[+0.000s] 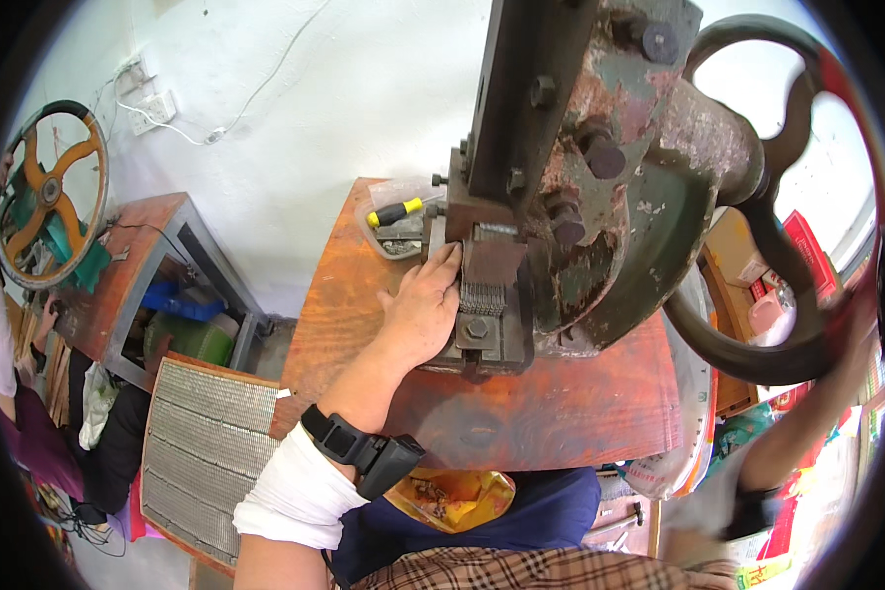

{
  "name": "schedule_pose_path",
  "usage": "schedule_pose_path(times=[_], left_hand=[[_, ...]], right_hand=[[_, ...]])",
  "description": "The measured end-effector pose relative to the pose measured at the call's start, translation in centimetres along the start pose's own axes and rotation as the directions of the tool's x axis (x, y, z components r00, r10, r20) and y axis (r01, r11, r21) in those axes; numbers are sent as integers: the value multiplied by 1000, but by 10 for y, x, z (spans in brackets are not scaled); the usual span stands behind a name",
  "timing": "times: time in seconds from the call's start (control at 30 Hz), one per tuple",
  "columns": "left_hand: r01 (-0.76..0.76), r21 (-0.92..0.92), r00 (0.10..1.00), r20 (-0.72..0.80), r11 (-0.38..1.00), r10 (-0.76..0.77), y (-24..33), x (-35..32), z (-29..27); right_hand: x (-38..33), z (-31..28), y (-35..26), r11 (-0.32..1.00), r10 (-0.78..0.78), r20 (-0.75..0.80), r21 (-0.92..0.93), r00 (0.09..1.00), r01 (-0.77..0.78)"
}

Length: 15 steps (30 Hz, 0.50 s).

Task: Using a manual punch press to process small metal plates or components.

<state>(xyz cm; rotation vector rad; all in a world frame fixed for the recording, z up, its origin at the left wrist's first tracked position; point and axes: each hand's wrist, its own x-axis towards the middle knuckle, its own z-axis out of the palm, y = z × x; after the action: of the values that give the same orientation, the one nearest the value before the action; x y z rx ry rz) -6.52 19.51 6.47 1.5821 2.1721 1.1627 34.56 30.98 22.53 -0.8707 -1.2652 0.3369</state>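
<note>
My left hand (423,305) reaches into the front of a heavy hand press (610,197) with worn green paint. Its fingers are stretched out, their tips against the die beside a pale upright strip (437,239); the thumb stands apart. Just right of the fingertips is a row of thin metal teeth (482,297) under a dark steel block (495,258). At the far right my right hand (849,307), smeared by motion, is closed on the rim of the press's dark handwheel (737,369).
The press stands on a reddish wooden table (570,418). Behind my left hand, a clear plastic tub (369,211) holds a yellow-black screwdriver (395,212). A board with rows of small metal pieces (206,452) lies at left. Beyond it, another person (29,393) sits near a second handwheel (51,192).
</note>
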Motion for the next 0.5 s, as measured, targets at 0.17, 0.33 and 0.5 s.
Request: schedule_pose_path(times=[0.17,0.33,0.5], left_hand=[[49,75,996,69,996,-55,13,2,-4],[140,-507,952,306,851,25,-32,17,-21],[-75,135,989,134,988,57,14,15,-14]], right_hand=[[-112,80,105,956,-267,-133,89,955,280],[1,29,-23,998,-39,74,-42,997,42],[154,19,-83,970,-136,590,-84,796,228]])
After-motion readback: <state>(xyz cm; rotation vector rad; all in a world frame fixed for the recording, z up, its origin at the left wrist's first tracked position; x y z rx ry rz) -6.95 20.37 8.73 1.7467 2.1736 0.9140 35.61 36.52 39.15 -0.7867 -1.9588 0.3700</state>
